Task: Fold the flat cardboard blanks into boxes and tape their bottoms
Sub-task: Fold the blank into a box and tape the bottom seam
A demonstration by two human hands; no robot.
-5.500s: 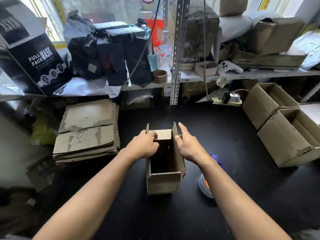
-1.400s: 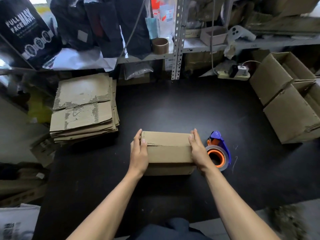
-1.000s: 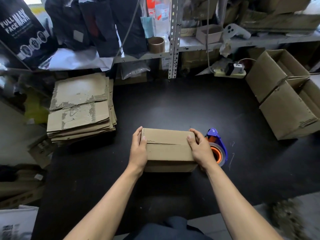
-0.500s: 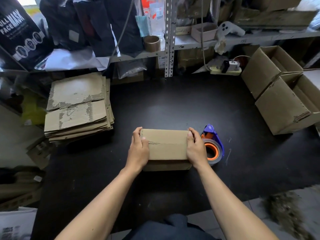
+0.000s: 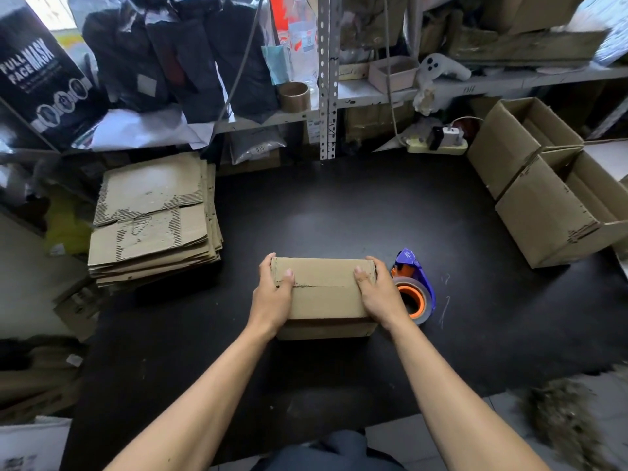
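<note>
Our left hand [image 5: 272, 297] grips the left end of the box [image 5: 324, 294] and our right hand [image 5: 379, 294] grips the right end, fingers curled over the far top edge and each thumb pressed flat on the upper face beside the seam where the two flaps meet. The box sits on the black bench [image 5: 339, 205] straight ahead of us, its long axis running left to right between our hands, its closed flaps facing up; we take that face for the bottom, folded shut but with no tape on it that we can see. The tape dispenser [image 5: 413, 287] lies just beside the right end of the box, close against our right hand and well away from our left, so we judge the right hand the one to let go and reach for it while the left keeps the flaps down. Further out, the stack of flat blanks [image 5: 153, 219] waits at the left of the bench, and two finished boxes [image 5: 537, 185] lie on their sides at the right
</note>
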